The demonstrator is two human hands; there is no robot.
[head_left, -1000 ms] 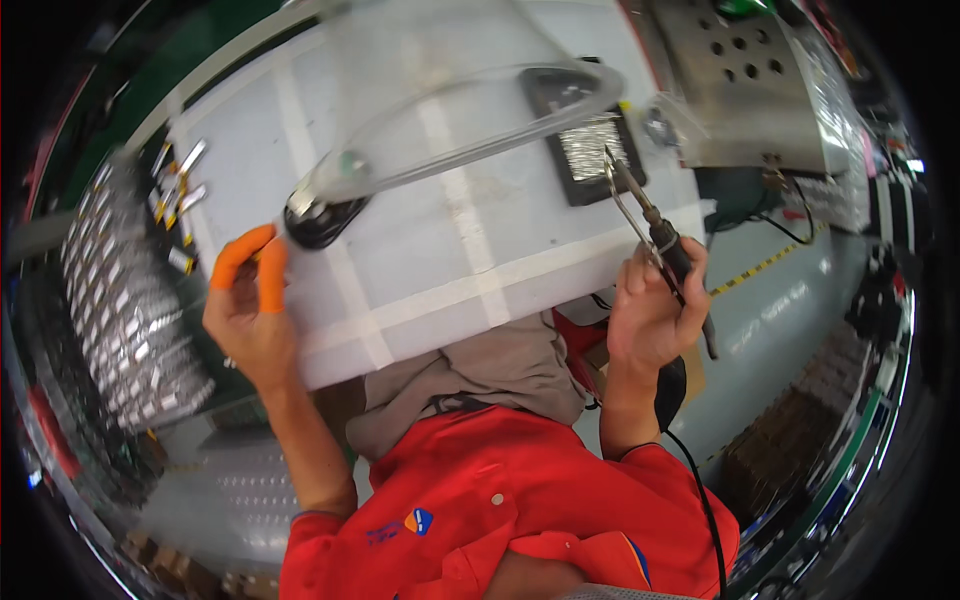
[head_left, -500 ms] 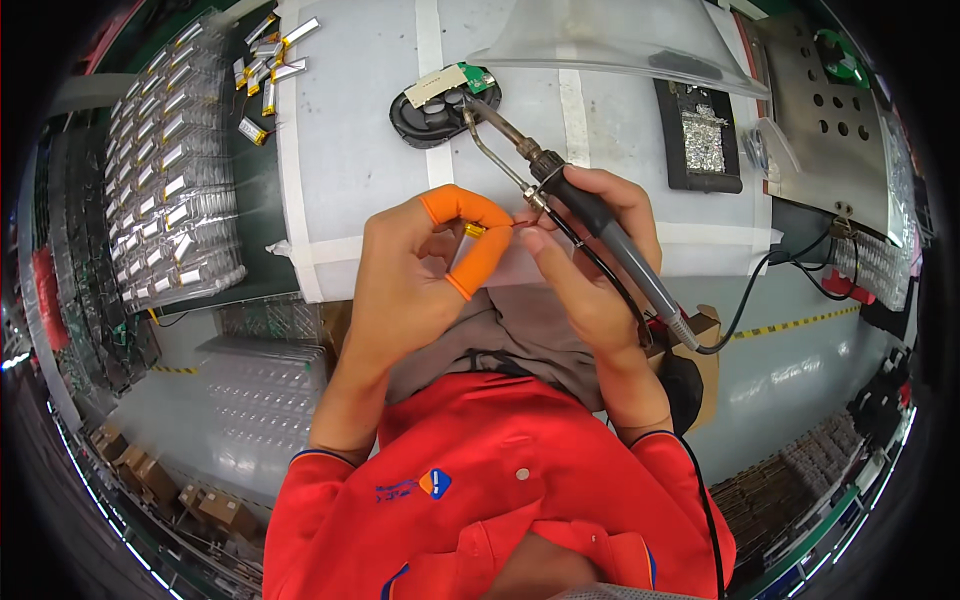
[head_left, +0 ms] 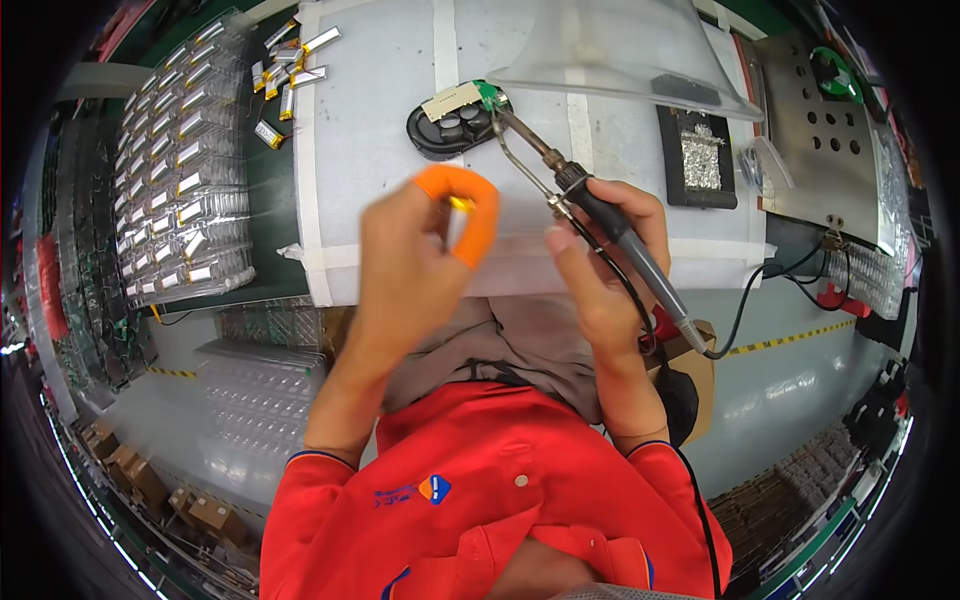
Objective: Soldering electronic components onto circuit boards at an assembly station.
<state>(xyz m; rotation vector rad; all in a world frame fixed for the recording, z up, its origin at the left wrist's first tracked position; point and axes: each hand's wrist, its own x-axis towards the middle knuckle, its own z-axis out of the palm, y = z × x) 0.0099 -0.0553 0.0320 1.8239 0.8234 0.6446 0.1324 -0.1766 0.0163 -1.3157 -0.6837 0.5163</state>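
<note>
Orange finger cots cover the thumb and index finger of my left hand (head_left: 405,270), which pinches a small pouch battery. Only the battery's yellow end (head_left: 462,204) shows between the fingers; the rest is hidden. My right hand (head_left: 605,300) grips a soldering iron (head_left: 632,255) with a thin metal tube clamped alongside, its thumb raised apart from the left fingers. The iron's tip reaches a small green circuit board (head_left: 488,95), though contact cannot be told. That board and a beige rectangular piece (head_left: 450,101) lie on a black oval holder (head_left: 428,142) with round parts.
Loose silver pouch batteries (head_left: 290,70) lie at the far left, beside stacked clear trays (head_left: 185,170) of batteries. A black box with silvery scraps (head_left: 700,160), a clear plastic hood (head_left: 620,60) and a perforated metal box (head_left: 820,150) stand right. The iron's cable (head_left: 745,315) trails right.
My hands have parted: the left moved slightly left and up with the battery, while the right thumb drew away. The soldering iron shifted slightly right within a slightly shifted view.
</note>
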